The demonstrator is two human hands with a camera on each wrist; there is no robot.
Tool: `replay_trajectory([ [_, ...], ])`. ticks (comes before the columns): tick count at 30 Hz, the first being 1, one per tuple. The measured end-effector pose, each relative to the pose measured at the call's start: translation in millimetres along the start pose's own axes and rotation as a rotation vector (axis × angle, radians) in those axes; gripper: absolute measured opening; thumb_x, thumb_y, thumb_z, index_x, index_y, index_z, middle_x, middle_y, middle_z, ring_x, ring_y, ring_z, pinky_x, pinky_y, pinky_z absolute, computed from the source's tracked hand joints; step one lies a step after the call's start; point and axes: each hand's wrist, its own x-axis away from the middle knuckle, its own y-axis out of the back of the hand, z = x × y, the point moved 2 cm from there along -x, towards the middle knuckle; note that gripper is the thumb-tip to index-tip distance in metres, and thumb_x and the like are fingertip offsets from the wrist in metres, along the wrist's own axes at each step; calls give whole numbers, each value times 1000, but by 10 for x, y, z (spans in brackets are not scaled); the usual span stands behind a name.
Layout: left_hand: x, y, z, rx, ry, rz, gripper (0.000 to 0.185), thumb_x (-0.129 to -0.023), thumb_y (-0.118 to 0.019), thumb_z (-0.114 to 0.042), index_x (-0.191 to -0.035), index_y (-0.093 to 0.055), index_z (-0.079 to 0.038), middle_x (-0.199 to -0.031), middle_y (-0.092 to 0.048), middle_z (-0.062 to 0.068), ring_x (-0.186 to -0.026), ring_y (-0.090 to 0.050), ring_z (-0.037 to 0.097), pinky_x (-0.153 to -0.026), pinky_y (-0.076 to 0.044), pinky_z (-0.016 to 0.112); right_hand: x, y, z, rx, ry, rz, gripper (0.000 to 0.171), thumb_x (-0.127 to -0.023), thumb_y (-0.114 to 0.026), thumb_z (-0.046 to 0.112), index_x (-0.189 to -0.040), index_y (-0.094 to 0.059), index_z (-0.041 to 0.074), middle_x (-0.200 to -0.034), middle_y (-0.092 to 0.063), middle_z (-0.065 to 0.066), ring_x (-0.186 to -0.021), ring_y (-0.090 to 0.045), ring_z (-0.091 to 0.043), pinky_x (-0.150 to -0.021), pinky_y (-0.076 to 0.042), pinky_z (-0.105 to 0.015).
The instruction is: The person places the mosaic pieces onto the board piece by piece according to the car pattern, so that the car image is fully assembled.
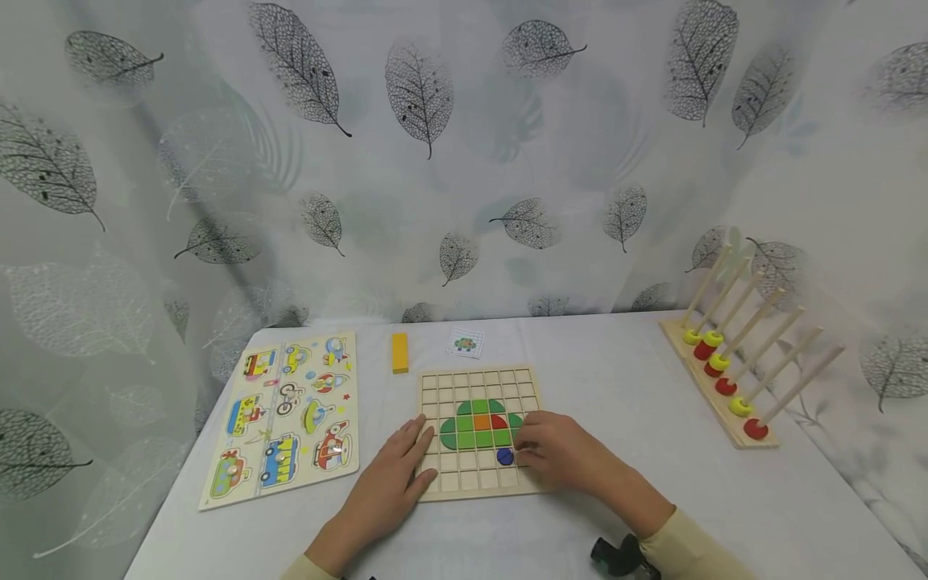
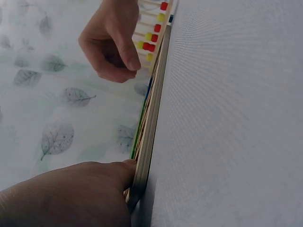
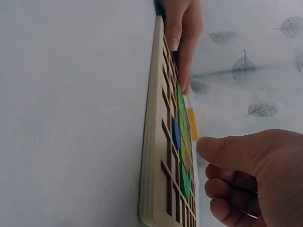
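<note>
A square wooden grid board (image 1: pixel 464 483) lies on the white table. Inside it, green tiles (image 1: pixel 467 440) form a rounded cloud-like shape around an orange tile (image 1: pixel 482 422) and a red quarter piece (image 1: pixel 498 421). Lower right of these sits a round blue shape (image 1: pixel 504 457) with a line across it. My left hand (image 1: pixel 391 471) rests along the board's left edge, fingers extended and thumb apart. Over the board's right side hovers my right hand (image 1: pixel 565 451), fingers curled and thumb close to the index finger (image 2: pixel 118 75). Nothing shows between its fingertips.
Left is a vehicle picture puzzle board (image 1: pixel 304 475). Behind the grid board lie a yellow block (image 1: pixel 400 353) and a small pattern card (image 1: pixel 466 343). A wooden peg stand (image 1: pixel 714 395) with red and yellow beads occupies the right. A black object (image 1: pixel 625 556) is near my right sleeve.
</note>
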Motion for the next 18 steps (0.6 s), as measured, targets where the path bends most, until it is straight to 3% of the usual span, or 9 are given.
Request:
replay_trajectory([
  [10,-1,11,-8,-6,-10,-6,65,-109,-66,-33,-163,-47,-2,-174,-34,14,-161,-31,33,-129,-31,52,168,308,-159,48,-44,-62,16,-90,-90,8,-100,-81,17,-97,-67,15,-88,-64,-5,-75,-61,-28],
  [18,5,0,-2,-3,-11,-7,65,-109,-66,-33,-164,-47,-3,-175,-33,13,-161,-30,32,-129,-31,52,352,455,-302,83,-131,-63,19,-89,-91,11,-103,-81,19,-98,-67,17,-87,-62,-5,-74,-59,-29],
])
